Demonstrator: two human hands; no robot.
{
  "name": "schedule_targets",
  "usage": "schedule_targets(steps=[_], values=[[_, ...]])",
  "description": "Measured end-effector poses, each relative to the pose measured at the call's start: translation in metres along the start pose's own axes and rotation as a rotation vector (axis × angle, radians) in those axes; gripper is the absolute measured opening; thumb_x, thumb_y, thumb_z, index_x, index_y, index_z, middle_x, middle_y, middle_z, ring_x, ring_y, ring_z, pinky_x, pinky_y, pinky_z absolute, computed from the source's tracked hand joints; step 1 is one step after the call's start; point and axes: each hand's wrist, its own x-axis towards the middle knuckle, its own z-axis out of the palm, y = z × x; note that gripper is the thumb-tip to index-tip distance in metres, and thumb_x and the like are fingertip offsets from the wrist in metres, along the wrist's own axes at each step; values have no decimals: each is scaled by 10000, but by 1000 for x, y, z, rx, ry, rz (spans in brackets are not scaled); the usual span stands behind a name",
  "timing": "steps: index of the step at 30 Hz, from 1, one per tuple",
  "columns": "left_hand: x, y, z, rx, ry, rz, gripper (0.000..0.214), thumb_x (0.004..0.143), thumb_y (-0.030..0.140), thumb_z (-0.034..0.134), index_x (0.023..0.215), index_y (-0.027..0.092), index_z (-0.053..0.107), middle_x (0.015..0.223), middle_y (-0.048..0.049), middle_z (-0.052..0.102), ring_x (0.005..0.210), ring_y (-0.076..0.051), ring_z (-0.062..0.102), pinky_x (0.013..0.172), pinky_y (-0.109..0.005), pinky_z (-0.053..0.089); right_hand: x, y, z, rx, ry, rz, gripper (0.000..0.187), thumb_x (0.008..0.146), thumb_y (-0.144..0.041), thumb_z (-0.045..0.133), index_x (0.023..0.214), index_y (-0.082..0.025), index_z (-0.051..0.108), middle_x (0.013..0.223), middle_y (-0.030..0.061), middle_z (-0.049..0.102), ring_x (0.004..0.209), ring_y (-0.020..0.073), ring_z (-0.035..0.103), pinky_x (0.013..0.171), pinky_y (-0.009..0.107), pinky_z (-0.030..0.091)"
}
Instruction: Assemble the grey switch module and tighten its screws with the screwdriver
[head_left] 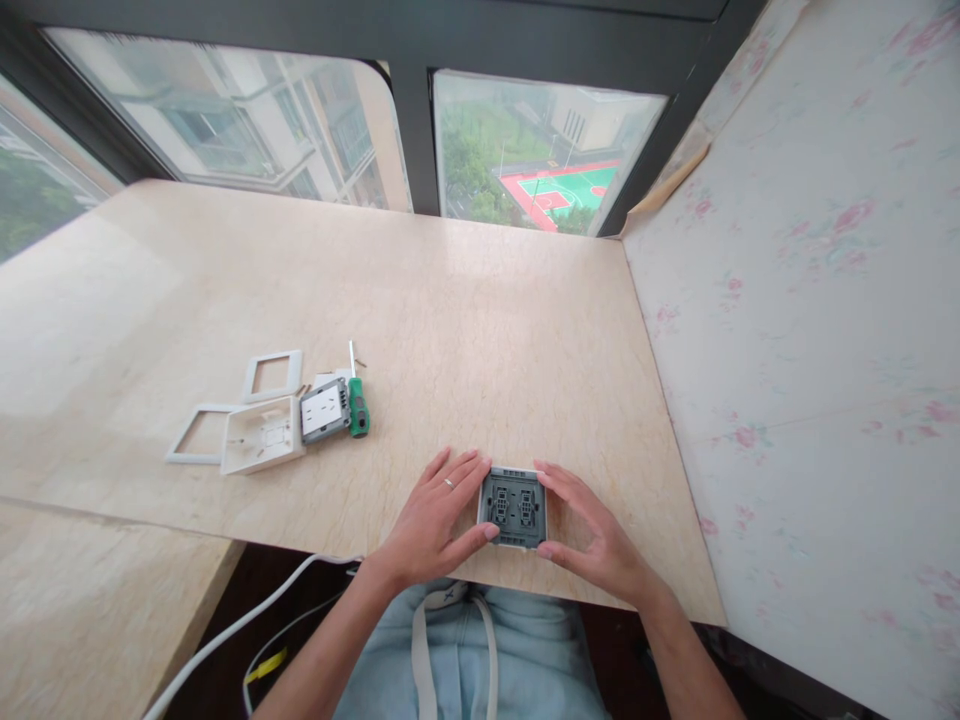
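Observation:
A wall switch panel (513,507) lies near the front edge of the stone ledge, dark grey side up, with two rocker mechanisms showing and a thin white rim. My left hand (442,510) grips its left side, fingers along the upper left edge and thumb on the lower left part. On the opposite side, my right hand (592,522) has its fingertips at the upper right corner and its thumb by the lower right corner. To the left are a white socket module (324,411) and a green-handled screwdriver (358,400), right beside each other.
A white back box (262,437) and two white frames, one behind (272,375) and one at far left (196,440), sit on the ledge (480,330). Small screws lie near the screwdriver. Windows bound the back, a papered wall (810,380) the right. A white cable (255,610) hangs below.

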Motion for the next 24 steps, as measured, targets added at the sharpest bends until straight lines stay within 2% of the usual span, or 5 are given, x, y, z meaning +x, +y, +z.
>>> schedule_targets(steps=[14,16,20,24], values=[[0,-2,1,10,-10,9,726,993,492,487,1586,222,167,1578,-109,418,1495,-267,325,1254,-543,198,1,2,1,-4,15,-1,755,836,-469,751,1495,-345,402,1571,82,441,1452,281,413,1199,508,361],[-1,-2,1,3,-10,9,783,971,540,502,1590,213,152,1579,-119,413,1493,-282,328,1253,-548,198,1,3,2,-8,19,-4,787,819,-506,752,1502,-349,392,1573,85,438,1452,289,412,1199,522,355],[-2,-3,2,3,-3,22,1026,837,700,605,1594,199,126,1572,-148,416,1477,-324,352,1247,-563,204,-1,5,3,-18,25,-9,887,755,-567,778,1515,-343,378,1576,97,432,1447,310,417,1194,531,362],[-1,-4,3,15,12,25,1022,826,695,626,1590,221,140,1553,-142,447,1465,-318,376,1245,-557,212,-1,8,6,-30,40,-42,873,764,-565,771,1513,-340,384,1569,110,440,1439,316,429,1187,542,367]])
